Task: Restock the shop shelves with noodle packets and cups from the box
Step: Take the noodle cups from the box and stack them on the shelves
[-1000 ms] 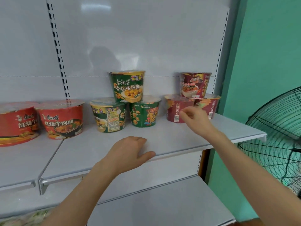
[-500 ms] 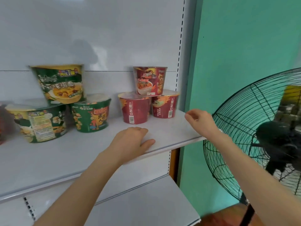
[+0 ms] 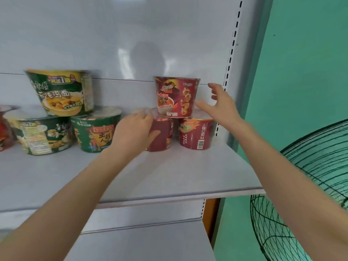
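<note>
Three dark red noodle cups stand stacked at the right end of the white shelf (image 3: 169, 176). The top red cup (image 3: 175, 97) sits on the lower left red cup (image 3: 163, 136) and the lower right red cup (image 3: 195, 132). My left hand (image 3: 131, 132) grips the lower left red cup, fingers over its rim and thumb on its front. Just right of the top red cup, my right hand (image 3: 220, 104) has its fingers spread and its thumb at the cup's side. The image is blurred around both hands. No box is in view.
Three green noodle cups are stacked left of the red ones: a top green cup (image 3: 62, 93) on two others (image 3: 43, 134) (image 3: 94, 134). A red bowl (image 3: 4, 129) shows at the far left. A lower shelf (image 3: 141, 242) juts out below. A standing fan (image 3: 310, 176) is close on the right.
My left hand left the shelf's front edge and took hold of the lower left red cup. My right hand rose from the shelf's right corner and opened beside the top red cup. The view moved closer.
</note>
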Demonstrator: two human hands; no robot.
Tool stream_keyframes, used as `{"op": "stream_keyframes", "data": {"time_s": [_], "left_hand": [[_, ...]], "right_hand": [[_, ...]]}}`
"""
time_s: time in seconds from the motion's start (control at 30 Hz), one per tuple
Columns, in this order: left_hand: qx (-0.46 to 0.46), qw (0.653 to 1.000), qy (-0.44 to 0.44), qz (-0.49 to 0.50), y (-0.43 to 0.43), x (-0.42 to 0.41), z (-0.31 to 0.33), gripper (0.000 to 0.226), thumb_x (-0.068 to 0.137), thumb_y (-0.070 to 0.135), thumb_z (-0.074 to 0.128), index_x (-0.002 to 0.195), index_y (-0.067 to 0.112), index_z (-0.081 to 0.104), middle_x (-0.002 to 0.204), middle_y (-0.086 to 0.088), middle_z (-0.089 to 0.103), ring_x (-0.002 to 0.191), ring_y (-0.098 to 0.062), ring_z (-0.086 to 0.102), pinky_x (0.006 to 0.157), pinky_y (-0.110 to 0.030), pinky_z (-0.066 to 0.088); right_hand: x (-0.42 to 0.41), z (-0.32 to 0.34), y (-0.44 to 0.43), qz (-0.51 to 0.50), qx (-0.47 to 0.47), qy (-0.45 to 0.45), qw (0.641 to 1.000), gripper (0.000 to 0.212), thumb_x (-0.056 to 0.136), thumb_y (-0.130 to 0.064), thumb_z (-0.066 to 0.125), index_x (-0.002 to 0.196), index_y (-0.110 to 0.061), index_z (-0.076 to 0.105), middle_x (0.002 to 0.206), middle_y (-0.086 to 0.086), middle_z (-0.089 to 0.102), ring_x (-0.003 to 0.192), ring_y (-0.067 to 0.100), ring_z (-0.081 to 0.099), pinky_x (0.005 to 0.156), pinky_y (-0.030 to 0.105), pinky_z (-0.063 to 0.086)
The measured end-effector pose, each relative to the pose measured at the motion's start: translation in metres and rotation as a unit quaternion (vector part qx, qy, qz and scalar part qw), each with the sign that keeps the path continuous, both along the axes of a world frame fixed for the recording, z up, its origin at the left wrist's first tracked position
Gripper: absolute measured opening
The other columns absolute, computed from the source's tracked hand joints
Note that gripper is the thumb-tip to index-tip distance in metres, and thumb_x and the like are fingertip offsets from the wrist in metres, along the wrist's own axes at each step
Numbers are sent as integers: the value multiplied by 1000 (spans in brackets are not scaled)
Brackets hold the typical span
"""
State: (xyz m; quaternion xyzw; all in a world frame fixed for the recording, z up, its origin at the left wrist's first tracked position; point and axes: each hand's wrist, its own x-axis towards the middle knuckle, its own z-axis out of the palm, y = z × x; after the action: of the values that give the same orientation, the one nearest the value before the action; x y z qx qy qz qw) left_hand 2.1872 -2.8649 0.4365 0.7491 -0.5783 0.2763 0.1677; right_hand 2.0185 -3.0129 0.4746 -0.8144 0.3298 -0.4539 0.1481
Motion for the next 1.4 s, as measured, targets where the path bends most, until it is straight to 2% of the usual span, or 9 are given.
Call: {"op": "stream_keyframes", "data": {"time_s": [0.17,0.27,0.43,0.63,0.83,0.97,1.17,1.27,1.4], "left_hand": [[20,999,-30,4,-28,7,6,50,88,47,53,123,12,51,122,-10,58,112,-30,52,87,-37,42],[27,999,-25,-22,-37,8,4,54,90,44,52,138,25,39,123,-7,58,114,-28,51,84,-34,44],[-19,994,33,-106,-38,17,3,33,87,18,62,120,11,61,110,-17,64,103,-36,55,80,-39,43],[2,977,139,-165,-24,51,4,24,83,4,63,107,4,63,97,-11,66,80,-18,54,65,-4,36],[10,990,62,-123,-35,34,4,58,80,49,62,128,17,53,116,-11,59,108,-28,53,87,-35,43],[25,994,13,-103,-49,23,1,46,89,35,56,132,22,51,115,-14,54,109,-30,46,85,-36,39],[-26,973,127,-190,-35,43,-2,36,84,-1,59,118,9,61,114,-11,63,97,-22,56,78,-25,39],[-19,973,143,-178,-34,45,-3,31,85,7,60,115,8,57,107,-9,63,90,-24,57,73,-24,38],[-16,971,137,-196,-39,39,-4,43,88,18,61,130,17,53,125,-10,55,108,-26,54,86,-28,42]], "right_hand": [[26,22,-9,85,9,31,996,85,78,-41,68,146,-20,20,150,4,28,136,19,31,110,33,29],[32,24,-14,108,12,10,994,76,76,-35,72,139,-19,34,140,3,41,121,16,45,95,20,34],[32,26,-18,103,6,-32,994,64,72,-29,77,127,-16,47,116,-4,51,104,10,49,81,12,40],[26,27,-23,94,-3,-69,993,61,71,-28,78,123,-14,49,108,-7,54,98,7,51,71,2,40],[24,27,-23,85,-8,-75,993,61,72,-28,77,124,-14,49,108,-7,54,96,5,51,66,-5,39],[24,27,-23,85,-6,-85,993,60,72,-27,77,124,-14,49,107,-6,54,94,5,51,67,-3,41],[23,25,-21,88,-3,-92,992,59,73,-26,77,124,-14,49,108,-6,54,90,1,52,65,-5,39],[24,24,-20,90,-2,-94,992,59,73,-27,76,124,-14,49,109,-7,54,91,0,52,66,-4,41],[26,25,-19,90,-2,-93,992,59,73,-26,76,124,-14,48,110,-7,54,100,5,51,72,2,42]]}}
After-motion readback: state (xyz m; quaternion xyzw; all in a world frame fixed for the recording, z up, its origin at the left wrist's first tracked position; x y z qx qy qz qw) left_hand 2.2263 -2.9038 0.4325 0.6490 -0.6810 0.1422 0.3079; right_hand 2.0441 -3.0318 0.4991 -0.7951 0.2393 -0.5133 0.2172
